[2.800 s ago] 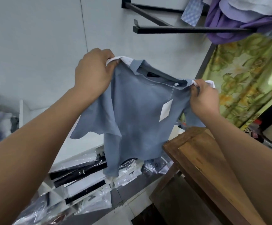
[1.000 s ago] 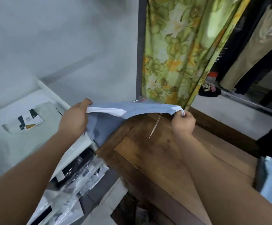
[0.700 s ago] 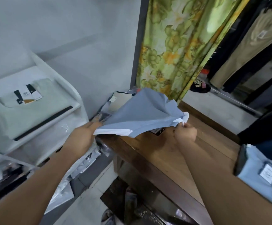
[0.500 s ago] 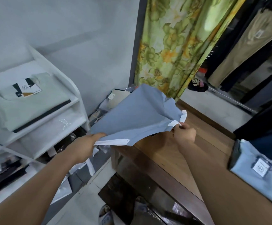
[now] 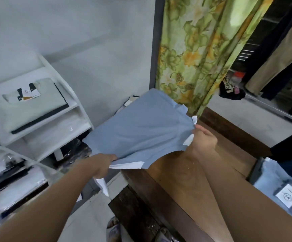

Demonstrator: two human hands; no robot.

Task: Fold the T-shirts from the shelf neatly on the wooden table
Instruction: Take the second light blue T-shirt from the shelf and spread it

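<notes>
- Green and yellow flowered curtain (image 5: 194,49) hanging at the back, next to a plain pale wall.
- White shelf (image 5: 82,116) on the left, its lower boards packed with bagged clothes.
- Wooden worktop (image 5: 232,154) reaching from the lower centre out to the right, with bare brown wood under the arms.
- Blue T-shirt (image 5: 141,126) with white trim, held up in the air, spread almost flat and tilted. Placed over the left end of the worktop and the gap towards the shelf, not yet lying down. Far hem close to the curtain; impossible to tell whether touching anything.
- Probably light, soft and limp to handle, quick to sag, wrinkle or slip off the wood's edge. Not fragile. Best taken at the shoulder seams or hem corners, drawn gently taut, then lowered flat before any fold.
- Folded pale green shirt (image 5: 33,105) with a paper label, on the shelf's upper board.
- Folded light blue shirt (image 5: 281,189), white label up, at the right of the worktop, well apart from the held one.
- Left grip (image 5: 105,165) closed on the T-shirt's near edge beside a white band, fingers curled under the cloth.
- Right grip (image 5: 203,138) pinching the T-shirt's right edge beside another white band.
</notes>
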